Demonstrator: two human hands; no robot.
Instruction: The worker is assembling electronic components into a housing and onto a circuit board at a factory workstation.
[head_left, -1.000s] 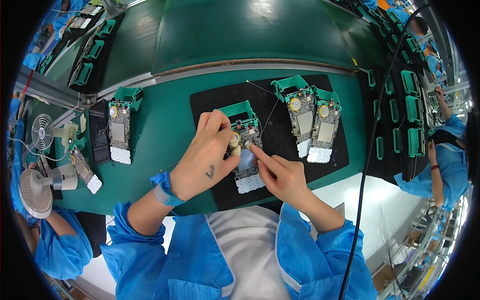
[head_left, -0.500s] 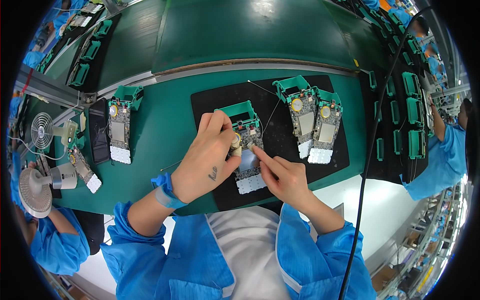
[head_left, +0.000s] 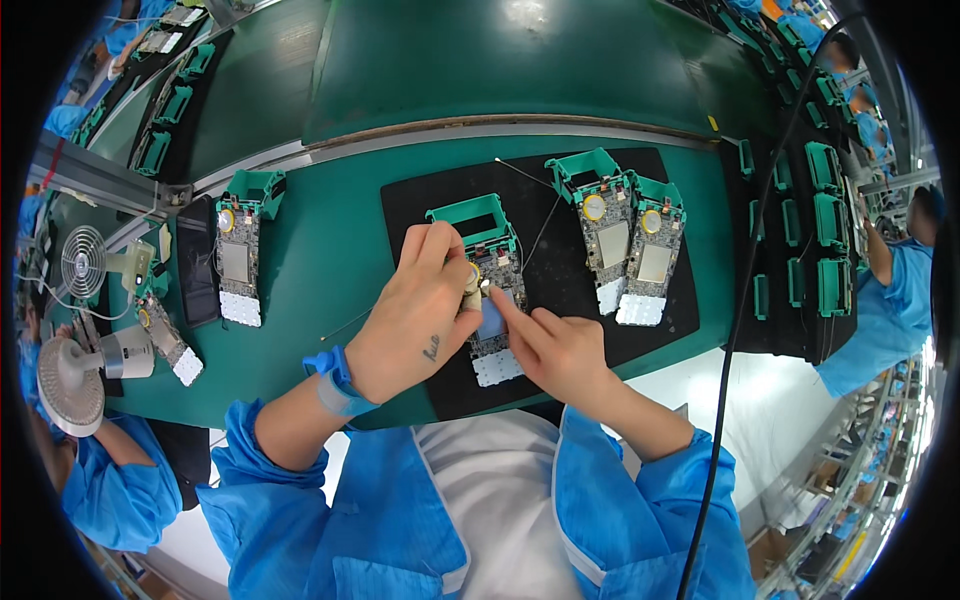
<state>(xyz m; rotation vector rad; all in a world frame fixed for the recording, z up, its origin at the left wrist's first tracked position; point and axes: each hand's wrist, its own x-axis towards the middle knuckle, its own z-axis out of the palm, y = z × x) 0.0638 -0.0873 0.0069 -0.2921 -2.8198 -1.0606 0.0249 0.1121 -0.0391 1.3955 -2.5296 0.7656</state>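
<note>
A circuit board point(head_left: 497, 368) with a green plastic frame point(head_left: 476, 215) at its far end lies in front of me. My left hand point(head_left: 420, 305) is closed in a pinch over the board's left side, beside a yellow-rimmed coin cell point(head_left: 474, 270). Beige covering shows on its fingertips; whatever they grip is hidden. My right hand point(head_left: 565, 360) reaches in from the right with its index finger stretched out. That fingertip touches the board near a small pale piece point(head_left: 487, 287), just above a bluish-grey square plate point(head_left: 491, 318). Its other fingers are bent and hold nothing visible.
The board rests on a black mat point(head_left: 420, 200). Two similar boards point(head_left: 650, 265) stand to the right, another point(head_left: 237, 262) to the left. A white fan point(head_left: 72, 385) and a black cable point(head_left: 735, 340) flank the bench. Racked green frames point(head_left: 832, 225) fill the far right.
My right index fingertip has shifted left and slightly up, closer to my left fingers. The board has moved slightly left; my left hand stays over its left side.
</note>
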